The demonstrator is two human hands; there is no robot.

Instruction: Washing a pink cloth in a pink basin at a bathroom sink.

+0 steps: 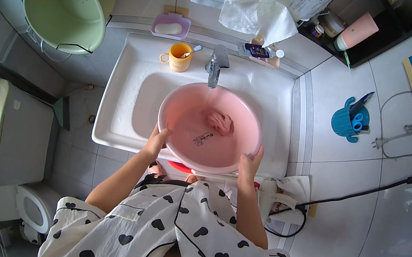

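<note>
Both my hands grip the rim of a pink plastic basin (186, 147), which rests over the front of the white washbasin (126, 85). My left hand (155, 143) has its thumb over the rim at the lower left. On the lower right side my right hand (249, 167) holds the same rim, thumb on top. A crumpled pink cloth (220, 123) lies inside the basin, in what looks like clear water. Above the basin's far edge stands a chrome faucet (216, 64), with a thin stream seeming to fall from its spout.
A yellow mug (179, 60) with a toothbrush stands on the washbasin's back ledge. Behind it hang a purple soap dish (171, 25) and a toothpaste tube (256, 50). A green basin (66, 9) hangs at upper left. At right are a hair dryer (268, 197) and a black cable (360, 191).
</note>
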